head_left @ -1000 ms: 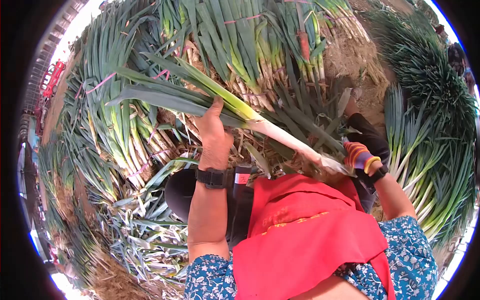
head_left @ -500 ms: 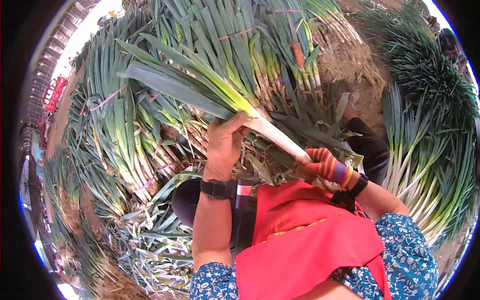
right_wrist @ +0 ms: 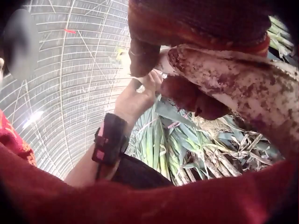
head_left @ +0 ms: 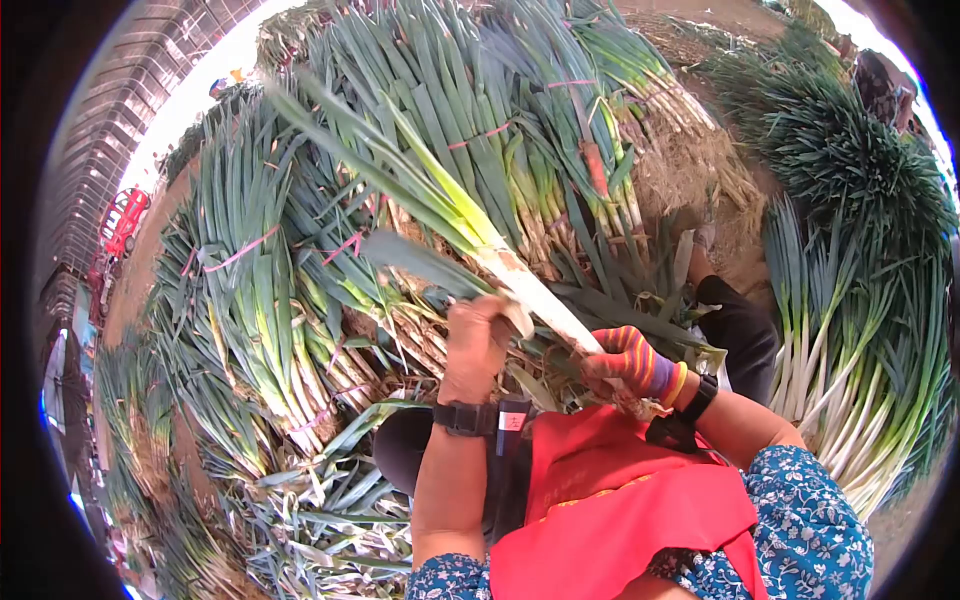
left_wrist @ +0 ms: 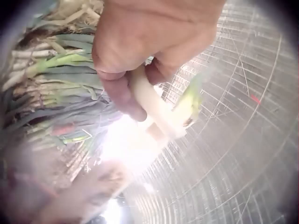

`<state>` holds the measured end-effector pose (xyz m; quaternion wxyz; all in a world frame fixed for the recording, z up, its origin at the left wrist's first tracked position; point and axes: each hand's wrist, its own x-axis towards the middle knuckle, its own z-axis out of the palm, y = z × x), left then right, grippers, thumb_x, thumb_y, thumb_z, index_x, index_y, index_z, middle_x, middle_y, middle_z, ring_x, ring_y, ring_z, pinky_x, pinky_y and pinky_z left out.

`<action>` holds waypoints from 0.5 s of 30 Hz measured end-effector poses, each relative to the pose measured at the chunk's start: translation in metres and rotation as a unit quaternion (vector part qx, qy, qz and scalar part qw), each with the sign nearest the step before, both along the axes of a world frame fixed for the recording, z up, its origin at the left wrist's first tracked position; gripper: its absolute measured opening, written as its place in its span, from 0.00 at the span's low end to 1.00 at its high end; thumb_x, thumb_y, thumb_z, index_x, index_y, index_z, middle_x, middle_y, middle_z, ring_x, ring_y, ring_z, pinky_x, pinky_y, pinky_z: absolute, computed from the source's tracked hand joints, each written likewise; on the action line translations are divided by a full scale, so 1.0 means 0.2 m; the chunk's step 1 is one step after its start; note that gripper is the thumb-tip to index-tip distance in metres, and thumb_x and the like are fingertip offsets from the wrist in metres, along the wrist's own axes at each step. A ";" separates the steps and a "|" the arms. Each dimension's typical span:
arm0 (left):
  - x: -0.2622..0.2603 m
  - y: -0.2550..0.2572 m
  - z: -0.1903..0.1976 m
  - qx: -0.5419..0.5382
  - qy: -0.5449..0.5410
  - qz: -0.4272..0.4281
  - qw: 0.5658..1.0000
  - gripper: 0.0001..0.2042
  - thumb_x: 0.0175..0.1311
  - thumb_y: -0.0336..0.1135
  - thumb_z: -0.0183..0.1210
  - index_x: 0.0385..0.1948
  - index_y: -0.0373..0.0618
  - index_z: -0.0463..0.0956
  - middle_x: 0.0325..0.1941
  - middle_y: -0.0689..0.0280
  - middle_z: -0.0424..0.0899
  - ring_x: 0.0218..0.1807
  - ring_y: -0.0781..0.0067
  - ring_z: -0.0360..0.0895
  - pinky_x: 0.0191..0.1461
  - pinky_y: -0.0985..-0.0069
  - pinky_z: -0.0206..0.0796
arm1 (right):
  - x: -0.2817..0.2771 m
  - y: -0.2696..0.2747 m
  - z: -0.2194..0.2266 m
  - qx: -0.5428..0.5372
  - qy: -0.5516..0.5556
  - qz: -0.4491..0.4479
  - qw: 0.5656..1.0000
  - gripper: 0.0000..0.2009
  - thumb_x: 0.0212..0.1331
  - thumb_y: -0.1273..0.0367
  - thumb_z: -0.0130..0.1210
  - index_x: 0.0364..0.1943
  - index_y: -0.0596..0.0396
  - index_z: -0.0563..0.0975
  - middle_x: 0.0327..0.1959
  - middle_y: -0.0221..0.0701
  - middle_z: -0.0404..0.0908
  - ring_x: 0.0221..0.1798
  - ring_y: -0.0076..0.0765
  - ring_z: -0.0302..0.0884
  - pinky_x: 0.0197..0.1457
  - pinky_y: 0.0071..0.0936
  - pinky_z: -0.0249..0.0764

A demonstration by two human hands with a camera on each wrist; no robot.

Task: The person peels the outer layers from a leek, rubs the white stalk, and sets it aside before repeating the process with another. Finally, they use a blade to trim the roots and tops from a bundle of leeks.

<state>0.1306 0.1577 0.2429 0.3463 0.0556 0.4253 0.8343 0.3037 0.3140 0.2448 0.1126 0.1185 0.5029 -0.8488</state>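
Observation:
A large leek (head_left: 545, 300) slants across in front of the red apron, green leaves up to the left and root end down to the right. My right hand (head_left: 635, 365), in a striped glove with bare fingertips, grips the white stalk near the roots. Soil specks the stalk (right_wrist: 243, 84) in the right wrist view. With my left hand (head_left: 475, 340) I pinch an outer leaf (head_left: 420, 262), its pale base bent away from the stalk. The left wrist view shows that pale leaf base (left_wrist: 149, 98) between thumb and fingers.
Tied leek bundles (head_left: 270, 330) lie ahead and to the left. Loose trimmed leaves (head_left: 340, 530) litter the ground at lower left. Cleaned white-stemmed leeks (head_left: 830, 340) are piled on the right. A red vehicle (head_left: 124, 220) stands far left.
My right hand has come in from the right and taken hold of the stalk's root end. My left hand has slid down the leek and drawn an outer leaf away from it.

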 end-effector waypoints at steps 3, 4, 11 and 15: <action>0.19 0.03 0.09 -0.196 0.088 -0.150 0.965 0.09 0.48 0.24 0.57 0.33 0.35 0.76 0.26 0.64 0.79 0.22 0.75 0.76 0.25 0.79 0.68 | -0.02 -0.02 0.09 0.000 0.037 -0.047 0.998 0.21 0.50 0.68 0.62 0.48 0.61 0.71 0.27 0.26 0.76 0.25 0.19 0.71 0.24 0.16 0.66; 0.21 0.04 0.03 -0.207 0.101 -0.227 0.946 0.11 0.49 0.25 0.58 0.36 0.36 0.76 0.28 0.64 0.79 0.25 0.75 0.76 0.27 0.79 0.69 | -0.03 -0.02 0.11 -0.016 0.040 -0.044 0.998 0.28 0.48 0.67 0.65 0.53 0.61 0.68 0.30 0.25 0.77 0.27 0.18 0.72 0.27 0.16 0.67; 0.22 0.05 -0.17 -0.240 0.306 -0.176 0.904 0.17 0.57 0.32 0.59 0.47 0.38 0.71 0.42 0.64 0.77 0.43 0.74 0.76 0.44 0.77 0.68 | -0.06 0.05 0.01 0.319 0.121 -0.091 0.935 0.29 0.48 0.66 0.66 0.54 0.61 0.68 0.32 0.28 0.79 0.34 0.21 0.75 0.39 0.23 0.71; 0.17 0.01 0.23 0.012 0.157 -0.004 0.988 0.14 0.60 0.35 0.58 0.45 0.39 0.71 0.41 0.61 0.79 0.42 0.71 0.77 0.45 0.74 0.70 | -0.04 0.08 0.03 0.579 0.090 -0.129 0.800 0.29 0.45 0.61 0.66 0.52 0.57 0.70 0.35 0.45 0.80 0.38 0.45 0.80 0.40 0.33 0.73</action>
